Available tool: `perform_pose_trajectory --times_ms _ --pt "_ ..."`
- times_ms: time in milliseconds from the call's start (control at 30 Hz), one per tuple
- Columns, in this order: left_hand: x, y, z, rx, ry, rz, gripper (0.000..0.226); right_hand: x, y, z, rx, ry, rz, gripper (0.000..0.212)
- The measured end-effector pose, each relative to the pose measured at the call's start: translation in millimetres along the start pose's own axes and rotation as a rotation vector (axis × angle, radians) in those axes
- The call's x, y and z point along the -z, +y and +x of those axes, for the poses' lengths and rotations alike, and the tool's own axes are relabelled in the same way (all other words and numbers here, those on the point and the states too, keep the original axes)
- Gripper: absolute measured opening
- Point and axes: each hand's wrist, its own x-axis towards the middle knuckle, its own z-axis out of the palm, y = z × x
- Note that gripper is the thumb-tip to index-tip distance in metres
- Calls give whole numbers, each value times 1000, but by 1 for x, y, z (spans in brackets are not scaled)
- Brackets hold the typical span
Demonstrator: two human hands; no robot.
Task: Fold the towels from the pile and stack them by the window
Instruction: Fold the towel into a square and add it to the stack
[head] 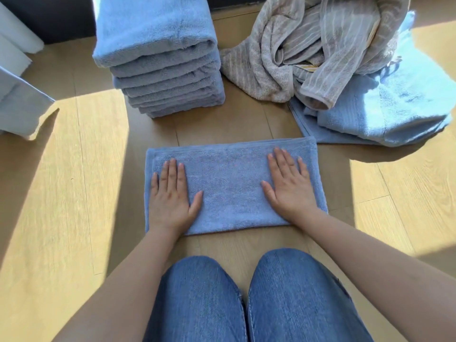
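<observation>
A blue towel [232,191] is lying flat on the wood floor [74,193], just in front of the person's knees [197,299] in blue jeans. It is folded into a long rectangle w/ the long sides running left-right. Layered edges are showing along its far side & left end, and the terry nap is looking smooth, no big wrinkles. The left hand [172,198] is pressing palm-down on the towel's left part, fingers straight and close together, thumb angled out. The right hand [288,188] is lying palm-down on the right part, fingers slightly fanned. Neither hand is gripping cloth. Beyond the towel, toward the floor's far edge, a stack of folded blue towels [160,62] is standing several layers high, rounded folds facing the person, w/ sun catching the top one. Just right of the stack a loose pile is sitting: a grey-beige striped towel [296,53] is crumpling over pale blue towels [382,114] that are spreading toward the floor's right side. Their near corner is lying just beside the flat towel's far right corner; can't tell if they're touching. The floor's light planks are showing bright sun patches left & right, w/ shadow down the middle. Pale fabric [19,112] is hanging in at the left, and a dark wall base [49,16] is running along the far edge.
</observation>
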Motion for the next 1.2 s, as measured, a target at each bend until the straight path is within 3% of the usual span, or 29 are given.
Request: perform_pose_trajectory --times_ms 67,167,300,367,433,500,600,700,733,867,1000,1100,1200 --pt "3 1 -2 116 17 -9 88 5 14 -3 -70 -41 15 79" --pt "9 4 0 258 -63 -15 75 11 34 -7 -143 -88 51 87" --pt "28 27 1 260 -139 5 66 24 46 -10 -226 -141 209 74" --pt "37 52 3 61 -154 105 67 33 50 -1 -351 -59 427 70" --pt "44 91 6 -279 -180 133 64 46 56 15 -549 0 763 60" --pt "46 137 4 -644 -247 131 57 59 64 27 -694 -109 1099 37" --pt "31 193 0 -1064 -170 230 50 67 75 34 -718 -314 1232 10" --pt "27 225 3 -1135 -113 458 46 68 81 37 -689 -361 1207 10" --pt "24 232 4 -1125 -180 554 41 69 81 38 -681 -364 1199 12" --pt "28 241 5 -1040 -243 608 35 68 81 40 -673 -380 1177 16" --pt "38 240 -4 -1024 -202 535 35 74 80 39 -681 -345 1146 25" --pt "56 246 -15 -983 -160 317 32 86 85 34 -705 -248 1139 27" --pt "81 251 -30 -1003 -94 260 20 108 89 28 -729 -109 1164 30"
